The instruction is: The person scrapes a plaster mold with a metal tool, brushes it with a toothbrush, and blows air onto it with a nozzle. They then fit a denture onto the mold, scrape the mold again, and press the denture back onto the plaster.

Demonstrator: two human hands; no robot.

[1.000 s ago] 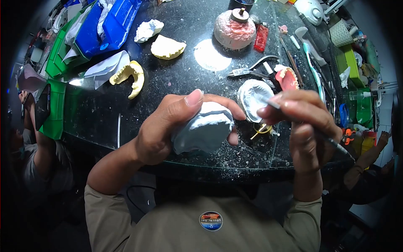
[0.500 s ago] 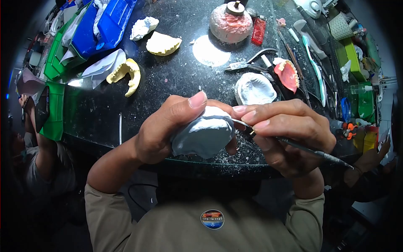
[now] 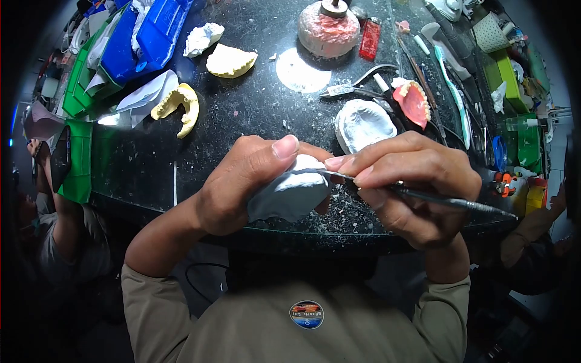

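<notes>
My left hand (image 3: 242, 175) is closed around a white plaster dental cast (image 3: 290, 196), thumb on its upper side and fingers mostly hidden behind it. Between the fingertips and thumb of my right hand (image 3: 417, 181) is a thin metal carving tool (image 3: 448, 201). Its slim end lies against the cast's upper edge, while the knurled handle points down to the right. A second white plaster cast (image 3: 366, 124) rests on the table just beyond my right hand. Close to it lies a pink denture base with teeth (image 3: 413, 104).
Yellow dental casts (image 3: 231, 61) lie at the back left, near blue bins (image 3: 163, 36) and a green bin (image 3: 77, 160). A burner-like pot (image 3: 328, 30), a red block (image 3: 370, 40), pliers (image 3: 339, 90) and a toothbrush (image 3: 451, 91) stand or lie beyond my hands. People sit at both sides.
The tool's tip has moved left along the cast's upper edge, and its handle lies flatter. My right hand has shifted slightly left and up. The left hand keeps its hold.
</notes>
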